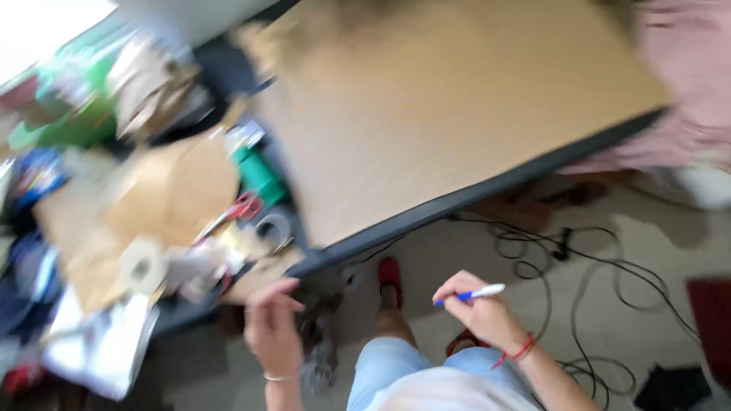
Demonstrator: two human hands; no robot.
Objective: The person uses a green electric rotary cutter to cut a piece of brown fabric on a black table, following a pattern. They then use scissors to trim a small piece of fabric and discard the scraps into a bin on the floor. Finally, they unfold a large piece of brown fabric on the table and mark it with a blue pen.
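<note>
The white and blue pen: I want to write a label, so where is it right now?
The white and blue pen is in the right hand, low and right of centre in the head view, just below the wooden table's dark edge.

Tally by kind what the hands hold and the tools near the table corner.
Pens: 1, white and blue, in the right hand
Scissors: 1, red-handled
Tape rolls: 2, one pale, one grey
Total: 4
The left hand holds nothing I can make out; the picture is blurred.
</note>
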